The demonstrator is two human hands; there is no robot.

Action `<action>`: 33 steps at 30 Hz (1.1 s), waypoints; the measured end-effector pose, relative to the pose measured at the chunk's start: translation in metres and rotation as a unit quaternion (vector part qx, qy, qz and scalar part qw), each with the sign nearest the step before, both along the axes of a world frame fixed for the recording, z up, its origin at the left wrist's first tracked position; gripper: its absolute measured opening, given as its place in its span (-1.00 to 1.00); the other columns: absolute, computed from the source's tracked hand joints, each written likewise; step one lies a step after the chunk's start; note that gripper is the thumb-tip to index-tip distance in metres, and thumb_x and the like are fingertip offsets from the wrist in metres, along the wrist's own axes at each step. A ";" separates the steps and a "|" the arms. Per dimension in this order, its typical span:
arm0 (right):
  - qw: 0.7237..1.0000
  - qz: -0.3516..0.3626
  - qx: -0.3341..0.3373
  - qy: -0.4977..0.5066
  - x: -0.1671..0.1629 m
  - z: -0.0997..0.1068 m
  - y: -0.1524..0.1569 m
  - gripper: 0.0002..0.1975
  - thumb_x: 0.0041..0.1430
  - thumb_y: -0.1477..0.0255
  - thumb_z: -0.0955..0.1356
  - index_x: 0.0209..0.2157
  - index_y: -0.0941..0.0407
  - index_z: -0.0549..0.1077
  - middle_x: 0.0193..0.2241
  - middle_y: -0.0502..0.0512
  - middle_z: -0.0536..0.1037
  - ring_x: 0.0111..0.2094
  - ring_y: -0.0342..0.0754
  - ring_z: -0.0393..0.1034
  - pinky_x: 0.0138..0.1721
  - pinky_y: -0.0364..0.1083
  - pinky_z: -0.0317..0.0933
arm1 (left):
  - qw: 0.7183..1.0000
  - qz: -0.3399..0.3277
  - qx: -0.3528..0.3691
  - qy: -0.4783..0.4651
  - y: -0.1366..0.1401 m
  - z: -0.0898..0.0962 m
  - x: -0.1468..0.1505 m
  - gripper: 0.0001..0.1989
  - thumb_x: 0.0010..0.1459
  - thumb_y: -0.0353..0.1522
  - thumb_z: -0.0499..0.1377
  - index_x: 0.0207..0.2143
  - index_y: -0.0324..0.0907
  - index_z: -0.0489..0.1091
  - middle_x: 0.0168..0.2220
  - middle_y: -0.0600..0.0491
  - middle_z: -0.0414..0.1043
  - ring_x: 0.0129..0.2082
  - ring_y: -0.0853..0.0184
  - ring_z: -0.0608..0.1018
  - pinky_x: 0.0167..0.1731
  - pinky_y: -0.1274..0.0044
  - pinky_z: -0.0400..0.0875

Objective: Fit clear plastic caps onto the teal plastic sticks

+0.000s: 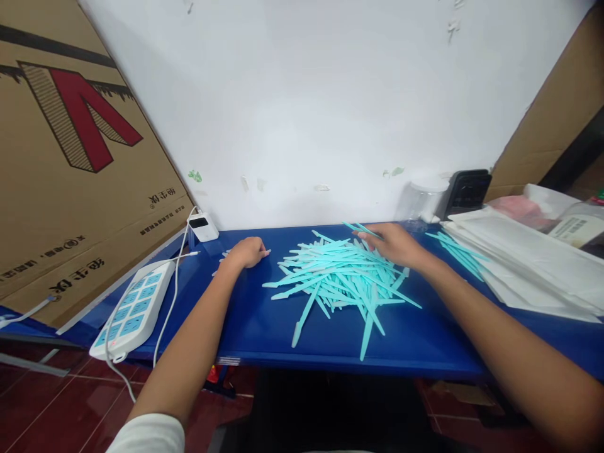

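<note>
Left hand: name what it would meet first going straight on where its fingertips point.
Likely the pile of turquoise sticks, just right of the left hand, though depth is hard to judge.

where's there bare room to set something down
The blue table is bare between the left forearm and the teal stick pile, and between that pile and the right forearm near the front edge. Crowded: the pile itself, the power strip at left, the white sheets at right.
</note>
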State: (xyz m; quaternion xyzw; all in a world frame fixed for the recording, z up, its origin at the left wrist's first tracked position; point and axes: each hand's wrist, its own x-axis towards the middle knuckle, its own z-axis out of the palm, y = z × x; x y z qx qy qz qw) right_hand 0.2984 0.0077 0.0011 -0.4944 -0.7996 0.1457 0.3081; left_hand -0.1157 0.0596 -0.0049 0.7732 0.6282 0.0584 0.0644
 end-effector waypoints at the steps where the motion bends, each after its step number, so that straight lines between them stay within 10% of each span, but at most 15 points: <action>1: 1.000 0.006 -0.002 0.003 -0.001 0.002 -0.002 -0.47 0.38 0.00 0.23 -0.51 0.08 0.40 -0.58 0.01 0.50 -0.53 -0.04 0.32 -0.38 -0.07 0.12 | 1.000 -0.021 0.005 -0.019 -0.001 -0.001 0.003 -0.79 0.13 -0.19 0.30 -0.43 -0.13 0.54 -0.37 -0.10 0.62 -0.40 0.16 0.59 -0.38 0.46 0.33; 15: 0.996 0.051 -0.056 0.049 -0.009 0.003 -0.012 -0.54 0.41 -0.03 0.21 -0.33 0.06 0.37 -0.37 0.12 0.60 -0.33 0.03 0.41 -0.23 -0.02 0.22 | 0.981 -0.117 0.052 -0.147 -0.009 -0.008 0.026 -0.75 0.22 -0.16 0.24 -0.31 -0.17 0.48 -0.28 -0.12 0.57 -0.31 0.18 0.56 -0.26 0.43 0.41; 25: 0.959 0.140 -0.176 0.171 -0.020 0.010 -0.020 -0.59 0.24 0.02 0.42 -0.23 0.10 0.42 -0.20 0.21 0.68 -0.60 -0.19 0.28 -0.56 -0.09 0.18 | 0.864 -0.177 -0.036 -0.470 -0.038 -0.003 0.087 -0.54 0.22 -0.05 0.31 -0.10 -0.27 0.55 -0.27 -0.11 0.63 -0.35 0.31 0.62 -0.28 0.48 0.53; 33: 0.962 0.135 -0.176 0.157 -0.019 0.012 -0.023 -0.61 0.21 0.04 0.45 -0.25 0.11 0.56 -0.23 0.18 0.70 -0.63 -0.18 0.30 -0.61 -0.09 0.18 | 0.840 -0.149 -0.054 -0.519 -0.047 -0.001 0.096 -0.55 0.13 -0.07 0.39 -0.15 -0.29 0.58 -0.24 -0.17 0.68 -0.40 0.31 0.63 -0.38 0.50 0.52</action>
